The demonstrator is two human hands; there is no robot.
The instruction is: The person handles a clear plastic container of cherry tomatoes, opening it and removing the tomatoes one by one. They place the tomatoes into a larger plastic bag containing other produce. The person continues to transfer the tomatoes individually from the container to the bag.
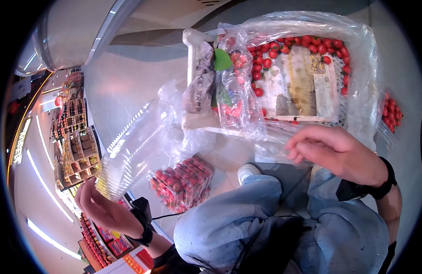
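Observation:
My left hand [103,209] is at the near end of a tall nested stack of clear plastic containers [135,147]. Its fingers curl beside the ridged rims; their grip is partly hidden. My right hand [324,147] hovers with bent fingers at the near side of a white crate [188,78], over a clear plastic container [269,156]. Whether its fingers grip anything is unclear. Cherry tomatoes [267,63] line the crate around a stained printed paper sheet [296,85]. Clear plastic film [363,68] drapes over the crate's sides.
Filled clear tomato boxes [182,181] are grouped on the floor by my left knee. More packed tomatoes [392,111] lie right of the crate. Printed paper [200,82] and a green leaf [223,60] are at its left end. Store shelves [79,147] stand further left.

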